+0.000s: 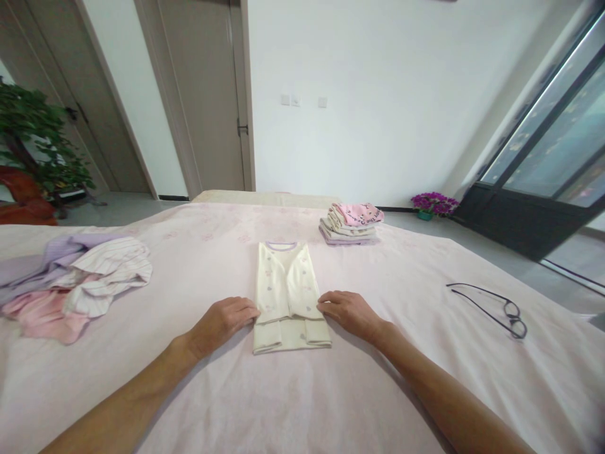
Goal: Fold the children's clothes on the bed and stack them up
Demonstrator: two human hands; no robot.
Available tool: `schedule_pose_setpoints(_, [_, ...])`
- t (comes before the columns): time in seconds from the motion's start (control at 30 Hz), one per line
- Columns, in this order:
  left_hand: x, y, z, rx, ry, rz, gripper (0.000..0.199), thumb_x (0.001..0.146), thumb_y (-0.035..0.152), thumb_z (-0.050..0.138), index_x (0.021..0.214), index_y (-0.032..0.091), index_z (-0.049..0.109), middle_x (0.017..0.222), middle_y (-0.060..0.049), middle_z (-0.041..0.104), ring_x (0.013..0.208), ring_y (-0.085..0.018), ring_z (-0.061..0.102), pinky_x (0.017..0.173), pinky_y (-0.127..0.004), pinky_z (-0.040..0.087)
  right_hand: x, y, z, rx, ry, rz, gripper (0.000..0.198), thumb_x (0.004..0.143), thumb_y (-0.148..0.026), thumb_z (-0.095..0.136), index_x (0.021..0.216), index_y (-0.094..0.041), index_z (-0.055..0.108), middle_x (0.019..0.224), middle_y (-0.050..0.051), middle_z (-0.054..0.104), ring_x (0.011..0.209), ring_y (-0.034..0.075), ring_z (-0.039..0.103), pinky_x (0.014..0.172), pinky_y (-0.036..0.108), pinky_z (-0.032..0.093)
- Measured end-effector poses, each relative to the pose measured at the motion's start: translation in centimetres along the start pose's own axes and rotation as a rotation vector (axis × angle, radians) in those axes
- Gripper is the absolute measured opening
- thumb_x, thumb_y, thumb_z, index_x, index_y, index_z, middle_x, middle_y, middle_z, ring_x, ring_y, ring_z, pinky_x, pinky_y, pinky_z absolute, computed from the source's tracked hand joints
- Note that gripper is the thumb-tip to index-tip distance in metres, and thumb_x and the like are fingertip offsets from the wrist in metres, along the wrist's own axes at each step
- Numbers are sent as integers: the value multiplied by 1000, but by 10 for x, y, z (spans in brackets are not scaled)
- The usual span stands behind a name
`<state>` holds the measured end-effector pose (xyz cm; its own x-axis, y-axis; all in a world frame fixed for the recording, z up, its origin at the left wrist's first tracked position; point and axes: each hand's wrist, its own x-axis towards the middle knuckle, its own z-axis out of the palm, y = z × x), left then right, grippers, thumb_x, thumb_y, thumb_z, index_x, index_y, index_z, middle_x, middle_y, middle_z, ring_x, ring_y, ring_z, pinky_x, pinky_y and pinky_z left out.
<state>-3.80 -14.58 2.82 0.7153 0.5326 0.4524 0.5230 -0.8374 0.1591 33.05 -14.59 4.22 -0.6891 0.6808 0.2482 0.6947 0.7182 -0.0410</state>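
In the middle of the bed lies a small cream shirt (pixel 274 277) with a lilac neckline and a scattered print. Its sides and sleeves are folded inward into a narrow strip, and a crosswise fold line runs above the lower part. At the left edge by that line, my left hand (pixel 231 315) pinches the cloth, fingers together. My right hand (pixel 347 310) does the same at the opposite edge, its thumb and fingers closed on the fabric. The fingertips are partly hidden against the cloth.
A stack of folded clothes (pixel 352 226) stands beyond the shirt to the right. Crumpled clothes (pixel 89 277) lie at the left. Dark-framed glasses (pixel 491 306) rest on the pink bedsheet (pixel 227 403) at the right. Purple flowers (pixel 433 203) stand on the floor past the bed.
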Motion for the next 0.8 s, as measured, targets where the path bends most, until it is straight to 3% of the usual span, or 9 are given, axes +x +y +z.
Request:
schedule_pose_setpoints(0.17, [2, 1, 5, 115, 58, 78, 16, 96, 19, 51, 103, 20, 66, 97, -4, 70, 88, -14, 66, 79, -27, 54, -1, 10, 16, -100, 54, -148, 27, 99, -22, 44, 116, -23, 65, 121, 6, 68, 99, 19, 66, 85, 32, 52])
schedule_pose_setpoints(0.33, [4, 0, 7, 168, 82, 131, 15, 96, 15, 49, 102, 19, 63, 102, -5, 69, 89, -15, 66, 80, -29, 55, 3, 8, 15, -16, 130, -124, 23, 98, -23, 44, 102, -22, 67, 123, 5, 68, 98, 18, 67, 84, 31, 53])
schedule_pose_setpoints(0.6, [12, -12, 11, 17, -16, 188, 18, 95, 12, 45, 105, 19, 58, 102, -6, 68, 98, -15, 65, 88, -28, 53, 7, 12, 7, 49, 29, -261, 32, 98, -16, 43, 125, -22, 60, 127, 7, 66, 109, 18, 63, 95, 35, 50])
schedule_pose_setpoints(0.8, [21, -14, 1, 18, -61, 195, 22, 96, 15, 45, 113, 21, 57, 104, -5, 69, 97, -15, 64, 88, -28, 52, 12, 12, 10, 35, 94, -269, 33, 98, -18, 43, 126, -20, 60, 120, 10, 68, 104, 19, 63, 91, 34, 50])
